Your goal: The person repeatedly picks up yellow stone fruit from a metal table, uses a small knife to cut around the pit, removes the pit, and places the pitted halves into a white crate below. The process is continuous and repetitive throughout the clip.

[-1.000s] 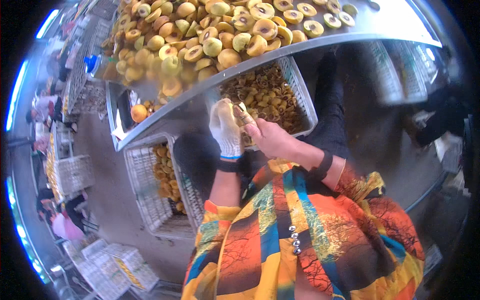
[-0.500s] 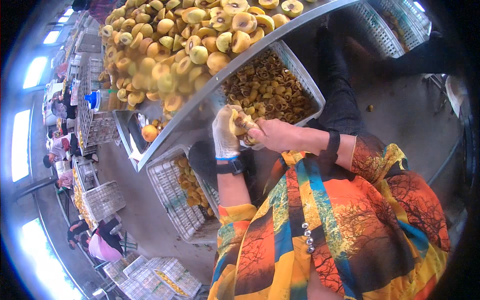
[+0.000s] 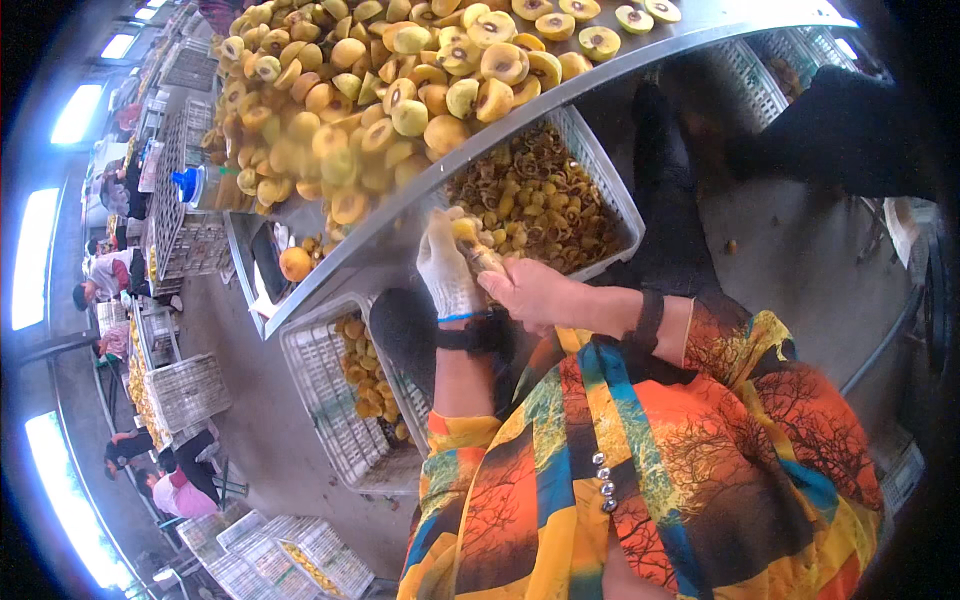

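Observation:
My left hand (image 3: 445, 268), in a pale work glove, is closed round a yellow fruit half (image 3: 465, 231) that looks like a peach. In my right hand (image 3: 535, 290), which is bare, I grip a slim coring tool (image 3: 484, 260). Its tip meets the fruit half, and my fingers partly hide its handle. Both hands are close together in front of my body, just below the edge of the metal table (image 3: 730, 20). A heap of halved yellow fruit (image 3: 400, 95) covers much of that table.
Under the table edge, a white crate (image 3: 608, 172) holds brownish scraps. A second crate (image 3: 305, 370) beside my left knee contains yellow fruit pieces (image 3: 370, 375). A blue-capped bottle (image 3: 205, 188) stands at the left. Farther left, several people work among stacked crates (image 3: 188, 398).
The view has shifted slightly. My left hand has turned, and the fruit half now faces up between the glove's fingers. The tool's tip remains against it.

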A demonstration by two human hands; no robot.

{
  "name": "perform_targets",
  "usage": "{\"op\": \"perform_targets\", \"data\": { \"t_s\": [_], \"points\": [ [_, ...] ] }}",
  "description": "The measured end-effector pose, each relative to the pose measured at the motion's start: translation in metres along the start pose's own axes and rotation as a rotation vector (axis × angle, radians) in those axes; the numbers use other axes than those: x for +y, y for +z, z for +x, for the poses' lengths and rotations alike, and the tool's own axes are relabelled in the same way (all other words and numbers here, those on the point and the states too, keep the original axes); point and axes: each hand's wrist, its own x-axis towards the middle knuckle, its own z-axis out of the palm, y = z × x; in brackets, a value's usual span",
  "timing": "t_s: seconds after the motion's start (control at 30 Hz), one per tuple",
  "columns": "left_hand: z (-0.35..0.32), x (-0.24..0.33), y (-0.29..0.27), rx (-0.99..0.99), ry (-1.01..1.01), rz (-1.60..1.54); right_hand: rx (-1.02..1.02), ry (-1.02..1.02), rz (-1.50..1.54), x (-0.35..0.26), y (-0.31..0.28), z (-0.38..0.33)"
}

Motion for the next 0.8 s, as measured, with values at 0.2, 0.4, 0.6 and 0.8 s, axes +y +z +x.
{"op": "perform_targets", "data": {
  "t_s": [0.2,0.4,0.6,0.8],
  "points": [
    [0.018,-0.021,-0.021,-0.043,0.239,0.203,-0.060,0.059,0.046,0.019,0.006,0.017],
    [0.009,0.018,-0.004,-0.340,0.191,0.093,-0.295,0.163,0.602,0.000,-0.020,0.005],
    [0.005,0.007,-0.009,-0.113,0.128,0.056,-0.340,0.231,0.670,0.001,-0.009,0.006],
    [0.018,-0.004,0.001,-0.079,0.236,0.156,-0.302,0.315,0.701,-0.003,-0.017,0.005]
  ]
}}
